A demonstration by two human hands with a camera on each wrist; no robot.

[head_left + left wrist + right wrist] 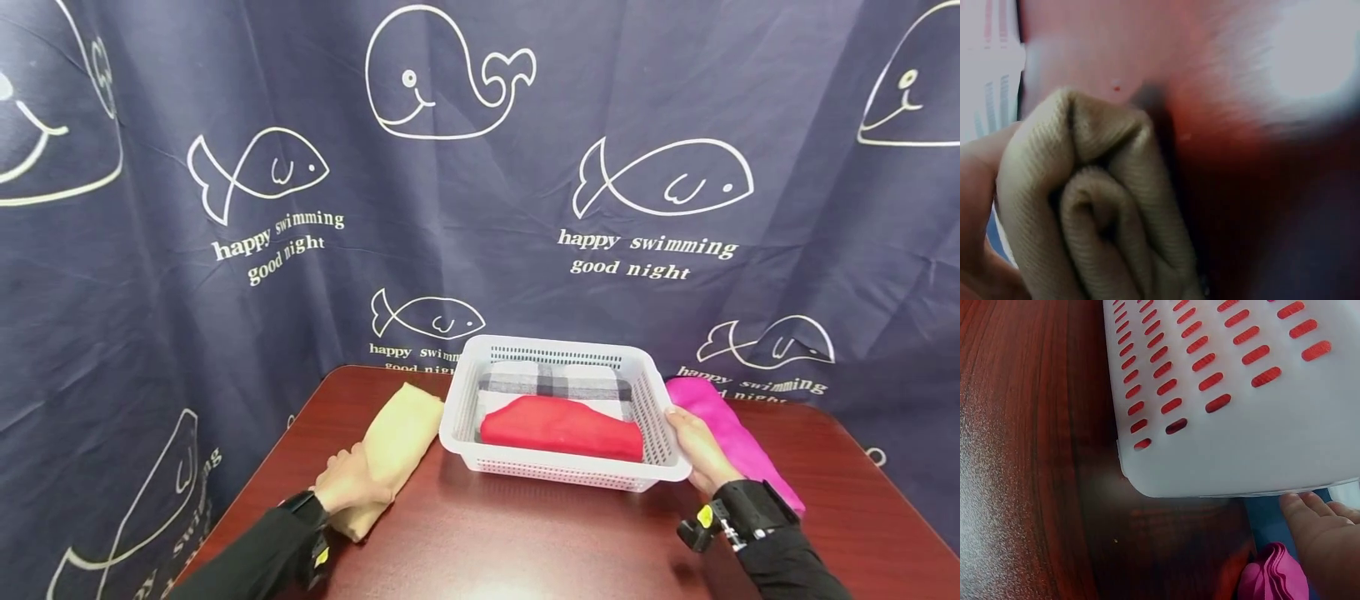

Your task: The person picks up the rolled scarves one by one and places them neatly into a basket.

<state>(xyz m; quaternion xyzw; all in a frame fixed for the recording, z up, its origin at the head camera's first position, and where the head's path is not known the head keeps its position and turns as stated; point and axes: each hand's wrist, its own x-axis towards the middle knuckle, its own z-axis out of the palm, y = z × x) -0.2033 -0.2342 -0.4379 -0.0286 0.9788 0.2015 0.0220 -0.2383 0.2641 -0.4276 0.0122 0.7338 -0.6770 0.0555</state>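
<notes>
My left hand [352,479] grips a rolled pale-yellow cloth [401,429] on the left of the table. In the left wrist view, the folded end of the cloth [1104,194] fills the foreground, with part of the hand [975,206] at the left edge. With my right hand [699,446] I hold a white perforated plastic basket [555,477] by its right end, the thumb near the rim. Its fingers [1300,512] touch the basket's end [1222,456] in the right wrist view. Inside lie a folded red cloth [562,425] and a black-and-white checked cloth [551,379].
A rolled magenta cloth [738,437] lies to the right of the basket, partly behind my right hand. The brown wooden table [480,550] ends at a dark blue curtain [465,233] with white fish and whale drawings.
</notes>
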